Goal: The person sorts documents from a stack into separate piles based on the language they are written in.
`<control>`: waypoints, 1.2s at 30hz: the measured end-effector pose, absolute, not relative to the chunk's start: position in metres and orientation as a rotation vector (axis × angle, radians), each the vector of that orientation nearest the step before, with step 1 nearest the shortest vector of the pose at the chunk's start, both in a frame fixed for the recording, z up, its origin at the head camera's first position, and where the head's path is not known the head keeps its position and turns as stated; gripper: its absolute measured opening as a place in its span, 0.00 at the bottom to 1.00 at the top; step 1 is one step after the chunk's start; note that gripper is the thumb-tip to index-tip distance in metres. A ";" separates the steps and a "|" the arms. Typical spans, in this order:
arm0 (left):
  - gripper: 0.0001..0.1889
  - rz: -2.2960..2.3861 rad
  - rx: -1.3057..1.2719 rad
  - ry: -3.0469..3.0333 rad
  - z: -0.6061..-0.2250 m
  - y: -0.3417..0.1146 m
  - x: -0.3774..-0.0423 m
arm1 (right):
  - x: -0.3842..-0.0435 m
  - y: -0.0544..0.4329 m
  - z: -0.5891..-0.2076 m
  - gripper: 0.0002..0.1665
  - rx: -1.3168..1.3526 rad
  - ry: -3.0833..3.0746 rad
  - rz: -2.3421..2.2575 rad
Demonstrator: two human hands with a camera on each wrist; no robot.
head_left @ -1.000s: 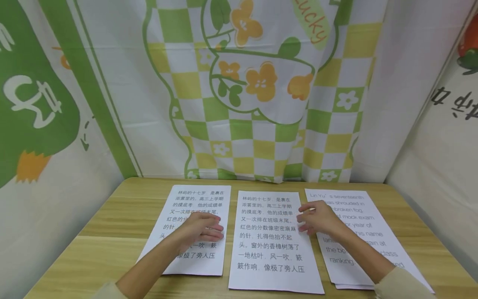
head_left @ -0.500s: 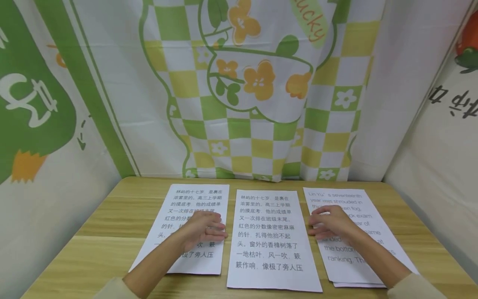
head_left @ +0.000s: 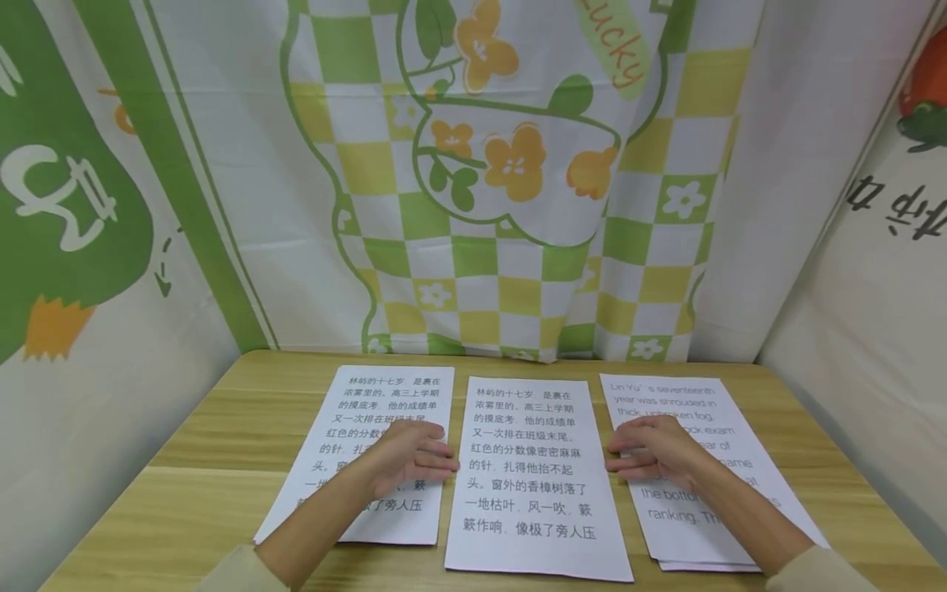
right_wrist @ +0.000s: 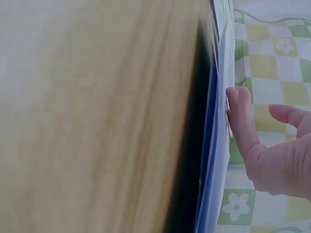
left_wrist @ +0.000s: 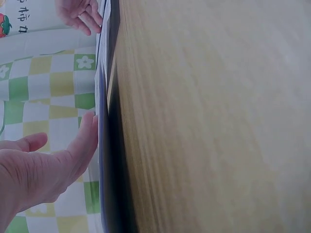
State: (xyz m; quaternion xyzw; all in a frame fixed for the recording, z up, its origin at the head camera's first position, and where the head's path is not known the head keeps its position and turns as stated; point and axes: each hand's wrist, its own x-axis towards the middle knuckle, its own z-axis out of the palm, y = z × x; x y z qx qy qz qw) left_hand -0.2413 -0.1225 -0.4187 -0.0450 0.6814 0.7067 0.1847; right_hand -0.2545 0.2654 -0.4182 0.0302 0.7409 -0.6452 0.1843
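Three stacks of printed paper lie side by side on the wooden table. My left hand is over the right part of the left stack, its fingertips at the left edge of the middle stack. On the other side, my right hand overlaps the right stack, fingertips close to the middle stack's right edge. The left and middle sheets carry Chinese text, the right one English. Both wrist views show loosely extended fingers with fingertips right at the paper surface. Neither hand grips anything.
The wooden table has its far edge against a hanging cloth with green and yellow checks and flowers. Printed cloth walls close in both sides. A second sheet's edge shows beneath the right stack's front.
My right hand has moved right, off the middle stack's right edge and over the right stack. My left hand has shifted slightly right, toward the middle stack. The papers stay about where they were.
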 end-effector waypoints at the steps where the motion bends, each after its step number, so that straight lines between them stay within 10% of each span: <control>1: 0.26 1.990 -0.125 1.923 -0.419 -0.123 -0.242 | -0.255 0.266 -0.418 0.27 0.086 2.086 -1.823; 36: 0.23 1.964 -0.184 1.916 -0.416 -0.118 -0.244 | -0.255 0.266 -0.422 0.30 0.239 2.045 -1.842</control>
